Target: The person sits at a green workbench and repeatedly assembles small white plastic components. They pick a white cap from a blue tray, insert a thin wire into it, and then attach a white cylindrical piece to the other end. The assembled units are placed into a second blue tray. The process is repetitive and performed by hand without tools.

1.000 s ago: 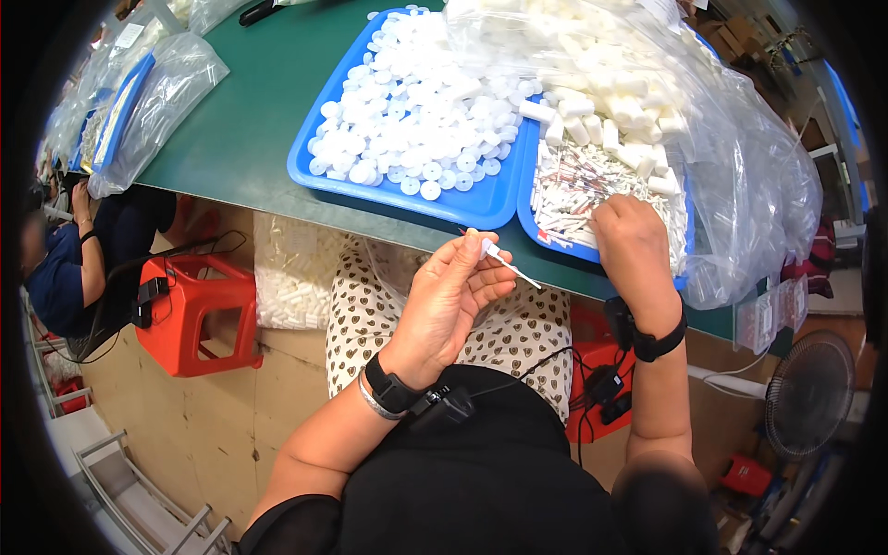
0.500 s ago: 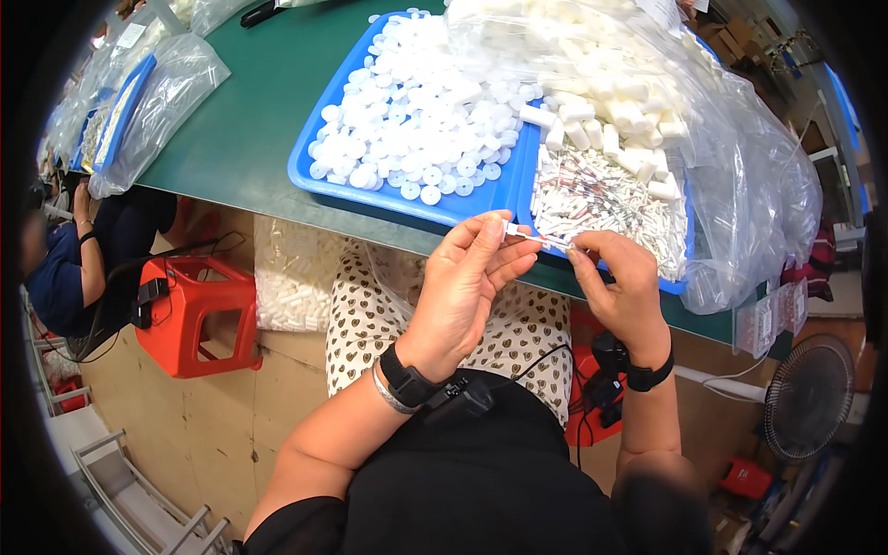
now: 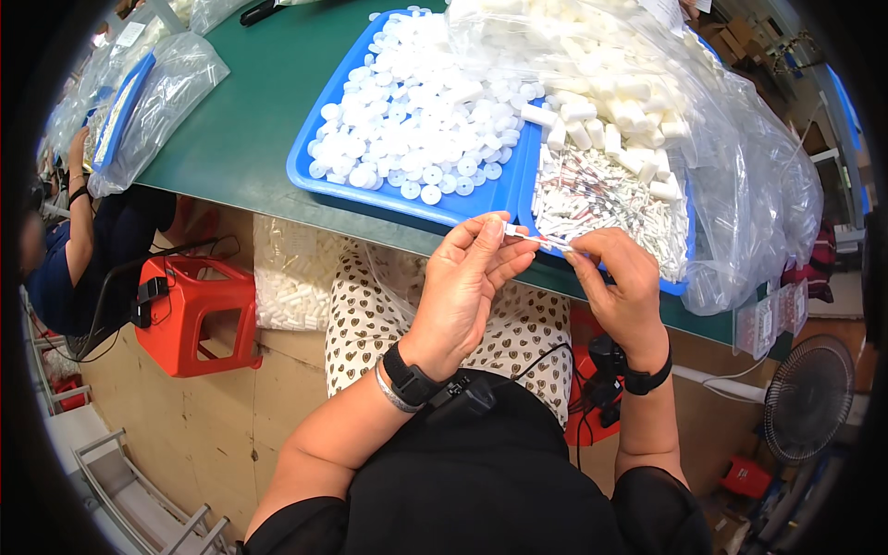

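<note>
Between my two hands, just over the front edge of the blue tray (image 3: 444, 215), a thin white stick with a red section (image 3: 539, 239) lies almost level. My left hand (image 3: 474, 268) pinches its left end between thumb and forefinger, the other fingers curled loosely. At the right end, my right hand (image 3: 618, 273) grips it with thumb and fingertips. Small translucent white discs (image 3: 416, 111) heap up in the tray's left part. Many similar thin white sticks, some with red (image 3: 601, 199), fill the right compartment, with cream foam cylinders (image 3: 592, 129) behind them.
A large clear plastic bag (image 3: 740, 194) of cylinders drapes over the tray's right side. The green table (image 3: 222, 139) extends left to another blue tray (image 3: 123, 116). A person (image 3: 69, 250) sits there near a red stool (image 3: 199, 314). A fan (image 3: 809, 398) stands at right.
My hands and the stick have hardly moved; the right hand shifted very slightly. At the far left, the other person's forearm has risen toward their tray.
</note>
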`<state>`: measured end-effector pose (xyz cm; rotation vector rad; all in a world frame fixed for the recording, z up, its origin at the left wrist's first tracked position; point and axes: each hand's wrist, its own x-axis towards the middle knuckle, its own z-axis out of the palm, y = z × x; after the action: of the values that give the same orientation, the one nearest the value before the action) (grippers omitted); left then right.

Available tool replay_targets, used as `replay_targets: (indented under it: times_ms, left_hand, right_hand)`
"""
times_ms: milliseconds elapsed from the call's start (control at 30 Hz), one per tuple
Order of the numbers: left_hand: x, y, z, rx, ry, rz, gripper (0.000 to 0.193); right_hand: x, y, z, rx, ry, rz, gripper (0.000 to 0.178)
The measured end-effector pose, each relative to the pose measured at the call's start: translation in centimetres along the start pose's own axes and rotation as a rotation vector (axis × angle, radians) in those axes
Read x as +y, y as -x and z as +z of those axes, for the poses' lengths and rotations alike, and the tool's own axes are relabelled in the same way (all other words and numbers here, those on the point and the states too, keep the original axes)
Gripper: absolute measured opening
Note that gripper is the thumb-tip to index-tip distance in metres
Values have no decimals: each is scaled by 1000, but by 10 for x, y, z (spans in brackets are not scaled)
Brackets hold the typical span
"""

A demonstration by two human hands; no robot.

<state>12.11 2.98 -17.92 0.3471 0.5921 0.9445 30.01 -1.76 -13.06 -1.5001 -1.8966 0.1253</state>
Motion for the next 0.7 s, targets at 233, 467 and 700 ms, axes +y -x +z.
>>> replay_targets:
  times_ms: [233,467,700]
  left_hand:
    - [-13,7,5,-104,-125,-38,41]
    - [-10,12,9,-149,-198,-63,42]
    - [-3,11,-1,-72,-186,-34,37]
  right_hand:
    - [-4,3,10,-61,-129,23,6]
    - [-9,12,9,-224,-528,456,13]
    - [53,-11,-41,90,322,251,12]
